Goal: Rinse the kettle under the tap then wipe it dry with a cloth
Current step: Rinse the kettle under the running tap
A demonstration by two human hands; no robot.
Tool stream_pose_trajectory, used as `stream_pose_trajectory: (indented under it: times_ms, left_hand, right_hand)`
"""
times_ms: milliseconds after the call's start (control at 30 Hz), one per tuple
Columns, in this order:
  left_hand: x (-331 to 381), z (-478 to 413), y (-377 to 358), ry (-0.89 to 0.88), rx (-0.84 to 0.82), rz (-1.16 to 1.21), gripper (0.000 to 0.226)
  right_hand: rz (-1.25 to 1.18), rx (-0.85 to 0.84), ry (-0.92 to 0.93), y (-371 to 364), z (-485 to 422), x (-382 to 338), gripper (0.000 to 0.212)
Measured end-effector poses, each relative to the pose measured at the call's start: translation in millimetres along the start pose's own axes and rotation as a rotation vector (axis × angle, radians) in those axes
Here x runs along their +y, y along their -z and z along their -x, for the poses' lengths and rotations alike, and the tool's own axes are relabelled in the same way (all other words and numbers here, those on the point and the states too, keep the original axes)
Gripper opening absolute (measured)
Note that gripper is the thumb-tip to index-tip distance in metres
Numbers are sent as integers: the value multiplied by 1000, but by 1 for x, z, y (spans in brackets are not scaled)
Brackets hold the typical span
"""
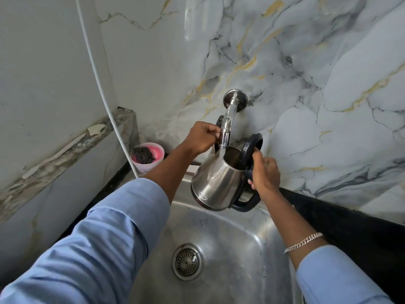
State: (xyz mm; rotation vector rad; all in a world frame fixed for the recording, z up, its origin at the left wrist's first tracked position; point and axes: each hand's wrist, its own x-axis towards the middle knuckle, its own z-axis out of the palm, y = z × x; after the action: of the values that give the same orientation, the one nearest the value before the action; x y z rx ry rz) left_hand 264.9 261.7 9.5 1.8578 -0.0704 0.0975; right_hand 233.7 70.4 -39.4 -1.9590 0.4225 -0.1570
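A steel kettle (215, 183) with a black handle and an open black lid (252, 144) hangs tilted over the sink. My right hand (264, 175) grips its handle. Water runs from the chrome wall tap (228, 126) onto the kettle's rim and down its side. My left hand (202, 137) is closed around the tap's handle, just left of the spout. No cloth is in view.
Below lies a steel sink (241, 249) with a round drain (186, 262). A pink tub (147, 156) holding a dark scrubber stands on the black counter at the left. A white hose (103, 88) runs down the wall. A toothbrush (52, 156) lies on the left ledge.
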Motion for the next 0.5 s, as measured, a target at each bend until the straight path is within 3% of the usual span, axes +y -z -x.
stream_pose_trajectory:
  times_ms: [167,333,400,500]
  left_hand:
    - [7,4,4,32,-47,13,24]
    - [7,8,9,176,-148,234,24]
    - [8,12,3,138,-27,143,19]
    - [14,20,-14,106,281,-18,31]
  right_hand:
    - [4,7,-3,3,1,0,54]
    - [5,-7,-5,8,7,-4,61]
    - [19,-11,5,12,9,-3,59]
    - [30,-4,34,19,14,2,64]
